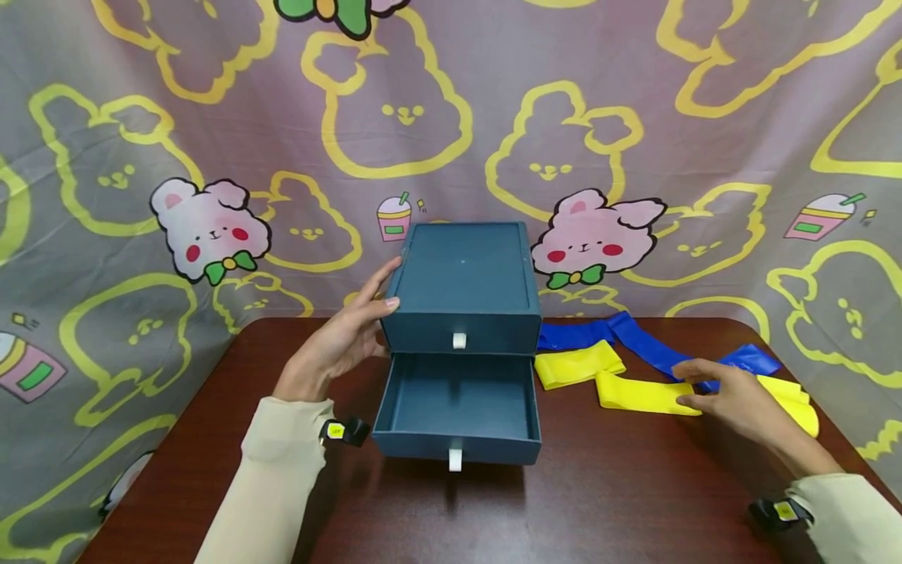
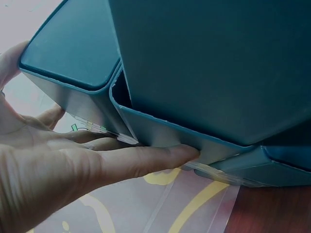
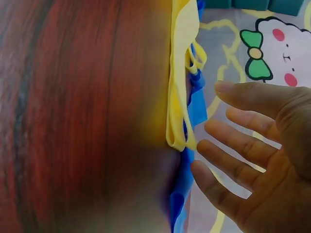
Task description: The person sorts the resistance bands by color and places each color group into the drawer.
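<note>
A dark blue-green drawer unit [image 1: 463,270] with white knobs stands on the table. Its lower drawer [image 1: 416,450] is pulled out and nothing shows inside. My left hand [image 1: 341,341] rests against the unit's left side, with fingers extended along it in the left wrist view. To the right lie yellow bands [image 1: 637,393] and blue bands [image 1: 648,347], flat and loosely folded. Just over the right-hand part of the yellow band is my right hand [image 1: 736,399]. In the right wrist view its relaxed fingers [image 3: 238,136] are spread and hold nothing.
The dark reddish-brown table [image 1: 599,486] ends at the back against a curtain [image 1: 451,94] printed with cartoon animals. The open drawer juts toward me at the middle. A folded yellow piece [image 1: 799,415] lies near the table's right edge.
</note>
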Action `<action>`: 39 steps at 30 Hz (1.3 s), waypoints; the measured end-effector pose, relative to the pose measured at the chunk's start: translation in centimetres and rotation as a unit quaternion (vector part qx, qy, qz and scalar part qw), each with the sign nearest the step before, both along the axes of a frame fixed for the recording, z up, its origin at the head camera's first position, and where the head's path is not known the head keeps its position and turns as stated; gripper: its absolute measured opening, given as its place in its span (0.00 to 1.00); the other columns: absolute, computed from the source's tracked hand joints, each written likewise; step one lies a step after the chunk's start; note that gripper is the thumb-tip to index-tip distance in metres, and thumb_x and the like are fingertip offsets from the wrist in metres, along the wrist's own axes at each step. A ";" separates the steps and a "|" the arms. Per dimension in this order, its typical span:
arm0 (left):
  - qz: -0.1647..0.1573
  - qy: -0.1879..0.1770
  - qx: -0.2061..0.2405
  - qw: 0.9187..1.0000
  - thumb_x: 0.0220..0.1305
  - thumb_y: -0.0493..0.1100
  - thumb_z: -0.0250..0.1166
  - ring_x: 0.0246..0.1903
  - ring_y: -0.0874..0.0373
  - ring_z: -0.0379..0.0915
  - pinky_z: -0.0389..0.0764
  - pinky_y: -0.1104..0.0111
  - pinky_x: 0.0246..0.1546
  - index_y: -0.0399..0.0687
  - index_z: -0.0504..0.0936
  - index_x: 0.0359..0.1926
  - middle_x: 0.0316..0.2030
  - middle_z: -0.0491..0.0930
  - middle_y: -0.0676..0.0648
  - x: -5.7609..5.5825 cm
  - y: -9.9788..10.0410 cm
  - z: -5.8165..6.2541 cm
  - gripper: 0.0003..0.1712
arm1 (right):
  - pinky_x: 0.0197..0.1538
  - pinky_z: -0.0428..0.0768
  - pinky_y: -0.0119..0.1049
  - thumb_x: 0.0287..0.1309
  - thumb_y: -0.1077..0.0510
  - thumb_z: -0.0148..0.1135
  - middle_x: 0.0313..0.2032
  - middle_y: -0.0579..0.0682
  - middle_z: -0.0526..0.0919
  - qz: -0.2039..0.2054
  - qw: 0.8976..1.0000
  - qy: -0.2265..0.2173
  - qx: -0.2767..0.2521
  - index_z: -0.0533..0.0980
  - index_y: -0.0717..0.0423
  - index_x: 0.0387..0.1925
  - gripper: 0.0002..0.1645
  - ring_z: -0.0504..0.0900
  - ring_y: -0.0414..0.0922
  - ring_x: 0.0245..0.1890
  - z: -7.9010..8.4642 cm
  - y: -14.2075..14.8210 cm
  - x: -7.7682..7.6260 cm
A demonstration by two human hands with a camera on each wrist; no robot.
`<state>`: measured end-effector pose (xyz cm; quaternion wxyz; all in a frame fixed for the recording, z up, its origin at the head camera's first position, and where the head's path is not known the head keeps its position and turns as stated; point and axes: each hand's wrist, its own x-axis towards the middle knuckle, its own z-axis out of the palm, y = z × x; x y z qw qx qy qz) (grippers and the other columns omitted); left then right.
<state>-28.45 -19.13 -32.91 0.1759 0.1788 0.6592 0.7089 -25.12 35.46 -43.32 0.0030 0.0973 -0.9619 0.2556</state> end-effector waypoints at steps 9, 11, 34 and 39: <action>0.003 0.002 -0.002 1.000 0.79 0.46 0.50 0.81 0.30 0.37 0.51 0.17 0.64 0.75 0.40 0.84 0.84 0.25 0.57 0.0 0.0 0.0 0.43 | 0.43 0.81 0.38 0.53 0.59 0.80 0.53 0.70 0.85 0.018 1.000 0.006 0.024 0.80 0.71 0.57 0.33 0.81 0.63 0.49 -0.8 0.9 -0.4; 0.003 0.002 -0.001 1.000 0.79 0.46 0.50 0.81 0.30 0.37 0.51 0.17 0.63 0.75 0.39 0.84 0.84 0.26 0.57 0.0 0.0 -0.1 0.43 | 0.47 0.83 0.48 0.53 0.60 0.80 0.54 0.70 0.84 0.022 0.999 0.000 0.029 0.79 0.71 0.58 0.33 0.81 0.65 0.50 -0.9 1.0 -0.4; 0.005 0.000 -0.002 1.000 0.79 0.46 0.51 0.80 0.30 0.39 0.50 0.18 0.64 0.76 0.40 0.84 0.84 0.28 0.56 0.0 0.1 -0.2 0.43 | 0.44 0.85 0.46 0.44 0.66 0.83 0.48 0.65 0.86 0.058 0.997 0.023 0.045 0.83 0.66 0.51 0.29 0.82 0.60 0.46 -1.9 1.5 -0.3; 0.005 0.004 -0.001 1.000 0.79 0.46 0.50 0.80 0.30 0.39 0.50 0.17 0.64 0.76 0.40 0.84 0.84 0.28 0.56 0.0 0.0 -0.2 0.43 | 0.40 0.82 0.35 0.45 0.65 0.82 0.49 0.64 0.85 0.061 0.997 0.030 0.046 0.83 0.65 0.51 0.28 0.81 0.58 0.46 -1.8 1.3 -0.3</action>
